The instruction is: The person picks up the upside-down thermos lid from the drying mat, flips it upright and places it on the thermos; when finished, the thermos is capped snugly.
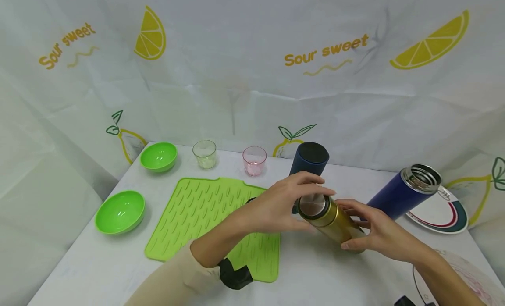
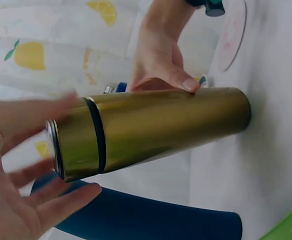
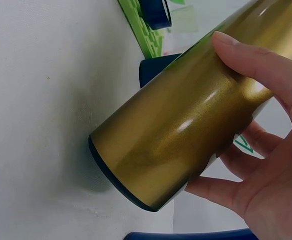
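A gold thermos point(image 1: 335, 225) with a dark ring below its steel-topped cap point(image 2: 75, 142) is in front of me. My right hand point(image 1: 380, 231) grips its body, thumb on the near side and fingers behind, as the right wrist view shows. Around the cap my left hand point(image 1: 282, 205) spreads its fingers, blurred in the left wrist view; whether they touch it I cannot tell. The base point(image 3: 120, 175) is at the tabletop. Just behind stands a dark blue thermos point(image 1: 309, 159), partly hidden by my left hand.
An open blue thermos point(image 1: 394, 194) stands at right, before a patterned plate point(image 1: 455, 218). A green mat point(image 1: 197, 218) bears a dark blue lid point(image 3: 156, 12). Two green bowls point(image 1: 120, 213) are at left, with a clear glass point(image 1: 204, 154) and a pink glass point(image 1: 254, 161) behind the mat.
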Available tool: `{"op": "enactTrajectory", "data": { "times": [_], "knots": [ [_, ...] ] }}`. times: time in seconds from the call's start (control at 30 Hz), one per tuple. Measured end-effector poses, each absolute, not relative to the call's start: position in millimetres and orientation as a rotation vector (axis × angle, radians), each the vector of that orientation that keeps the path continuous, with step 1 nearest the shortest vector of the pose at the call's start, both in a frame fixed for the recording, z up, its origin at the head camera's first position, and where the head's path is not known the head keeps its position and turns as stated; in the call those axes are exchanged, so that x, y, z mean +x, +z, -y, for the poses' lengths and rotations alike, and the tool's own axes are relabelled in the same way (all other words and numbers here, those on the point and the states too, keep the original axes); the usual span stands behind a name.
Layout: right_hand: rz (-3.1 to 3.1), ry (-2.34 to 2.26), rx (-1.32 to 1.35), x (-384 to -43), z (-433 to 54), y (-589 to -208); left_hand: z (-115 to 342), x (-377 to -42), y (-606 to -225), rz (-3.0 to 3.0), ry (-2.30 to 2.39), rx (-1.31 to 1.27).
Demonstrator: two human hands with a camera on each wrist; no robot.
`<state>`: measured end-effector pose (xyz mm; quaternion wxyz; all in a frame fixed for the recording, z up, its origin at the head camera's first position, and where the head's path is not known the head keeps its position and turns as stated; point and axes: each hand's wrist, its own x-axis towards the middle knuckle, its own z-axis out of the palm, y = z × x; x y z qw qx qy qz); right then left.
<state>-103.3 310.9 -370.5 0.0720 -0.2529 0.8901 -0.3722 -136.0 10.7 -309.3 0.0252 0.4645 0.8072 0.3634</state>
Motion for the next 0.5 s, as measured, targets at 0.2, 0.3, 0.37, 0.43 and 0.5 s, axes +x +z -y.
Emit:
{"op": "enactTrajectory", "data": {
  "times": [0.2, 0.3, 0.37, 0.43, 0.5],
  "knots": [
    [-2.655, -1.128, -0.749, -103.9, -310.9, -370.4, -14.8, -131.0, -311.9, -2.647, 1.085, 1.246],
    [-2.654, -1.127, -0.739, -103.4, -309.3, -368.8, -12.8, -133.1, -308.2, -2.564, 1.056, 1.36],
    [-2.655, -1.121, -0.733, -103.1, -308.7, -368.0, -10.5, -135.2, -305.6, -2.491, 1.031, 1.455],
    [-2.66, -1.114, -0.726, -103.0, -308.4, -367.5, -8.9, -136.3, -304.2, -2.457, 1.014, 1.507],
    [-2.662, -1.103, -0.726, -103.5, -309.0, -367.8, -8.8, -135.8, -304.8, -2.487, 1.02, 1.492]
  ]
}}
